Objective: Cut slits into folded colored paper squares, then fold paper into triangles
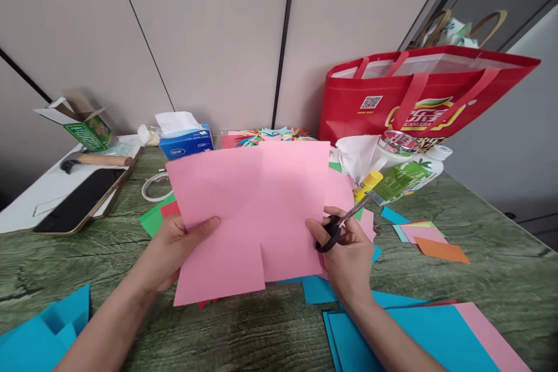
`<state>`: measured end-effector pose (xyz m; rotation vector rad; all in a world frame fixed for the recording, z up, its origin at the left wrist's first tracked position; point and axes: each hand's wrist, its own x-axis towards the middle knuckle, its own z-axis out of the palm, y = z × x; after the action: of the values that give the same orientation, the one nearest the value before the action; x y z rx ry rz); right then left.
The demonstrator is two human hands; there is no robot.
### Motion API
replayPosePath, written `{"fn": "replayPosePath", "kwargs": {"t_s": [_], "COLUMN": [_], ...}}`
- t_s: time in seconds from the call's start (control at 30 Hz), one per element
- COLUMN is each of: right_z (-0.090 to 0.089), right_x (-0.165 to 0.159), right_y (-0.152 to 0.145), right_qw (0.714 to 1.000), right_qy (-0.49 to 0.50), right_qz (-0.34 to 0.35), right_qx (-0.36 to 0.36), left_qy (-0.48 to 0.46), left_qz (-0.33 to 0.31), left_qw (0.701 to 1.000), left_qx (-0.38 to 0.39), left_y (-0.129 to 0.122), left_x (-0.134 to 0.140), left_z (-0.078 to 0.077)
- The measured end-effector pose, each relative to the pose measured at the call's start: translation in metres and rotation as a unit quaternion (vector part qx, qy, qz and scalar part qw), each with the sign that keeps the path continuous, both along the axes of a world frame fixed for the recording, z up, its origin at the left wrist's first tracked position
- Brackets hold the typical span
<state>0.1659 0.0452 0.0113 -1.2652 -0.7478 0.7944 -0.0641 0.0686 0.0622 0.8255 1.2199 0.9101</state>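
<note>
At the far left, folded blue paper (21,343) lies on the desk (253,337), with a phone (81,202) beyond it. Next comes a white tape roll (145,189), near a blue tissue box (187,144). The left hand (165,253) is closed on the left side of a pink sheet (235,197), thumb in front, fingers behind. The sheet is held up above the desk, with a short slit running up from its lower edge near the middle. The right hand (352,256) is curled round black-handled scissors (335,228), its thumb also against the sheet's right side; the blades point up and away from the paper. This looks like a pause in cutting; lengthening the slit would call for turning the blades to it while the left hand steadies the sheet. Further right lie blue sheets (427,337) and an orange strip (442,250).
</note>
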Motion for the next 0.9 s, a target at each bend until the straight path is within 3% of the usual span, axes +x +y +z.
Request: {"fn": "replayPosePath", "kwargs": {"t_s": [0.13, 0.27, 0.3, 0.37, 0.43, 0.5, 0.57, 0.63, 0.9], "right_z": [-0.001, 0.007, 0.010, 0.013, 0.013, 0.010, 0.005, 0.002, -0.001], "right_x": [0.002, 0.001, 0.000, -0.004, -0.008, -0.011, -0.011, -0.010, -0.010], "right_y": [0.003, -0.004, -0.007, -0.013, -0.018, -0.020, -0.020, -0.020, -0.022], "right_qw": [1.000, 0.988, 0.990, 0.987, 0.922, 0.849, 0.814, 0.798, 0.787], "right_qy": [-0.010, -0.071, -0.069, -0.024, 0.038, 0.076, 0.091, 0.097, 0.096], "right_qz": [0.013, -0.083, -0.053, 0.144, 0.385, 0.520, 0.568, 0.589, 0.603], "right_qx": [0.001, 0.105, 0.111, 0.071, -0.007, -0.064, -0.084, -0.087, -0.086], "left_qy": [0.014, 0.088, 0.107, 0.126, 0.117, 0.091, 0.072, 0.064, 0.067], "left_qz": [0.018, 0.094, 0.107, 0.118, 0.123, 0.131, 0.137, 0.137, 0.160], "left_qw": [1.000, 0.990, 0.985, 0.980, 0.981, 0.982, 0.983, 0.984, 0.980], "left_qx": [-0.006, 0.063, 0.078, 0.093, 0.098, 0.103, 0.103, 0.096, 0.094], "left_y": [0.001, 0.003, 0.003, 0.003, 0.003, 0.002, 0.002, 0.001, 0.000], "left_x": [-0.001, -0.002, -0.002, -0.001, 0.000, 0.000, 0.001, 0.001, 0.006], "left_z": [-0.003, -0.008, -0.009, -0.010, -0.009, -0.008, -0.006, -0.004, -0.004]}}
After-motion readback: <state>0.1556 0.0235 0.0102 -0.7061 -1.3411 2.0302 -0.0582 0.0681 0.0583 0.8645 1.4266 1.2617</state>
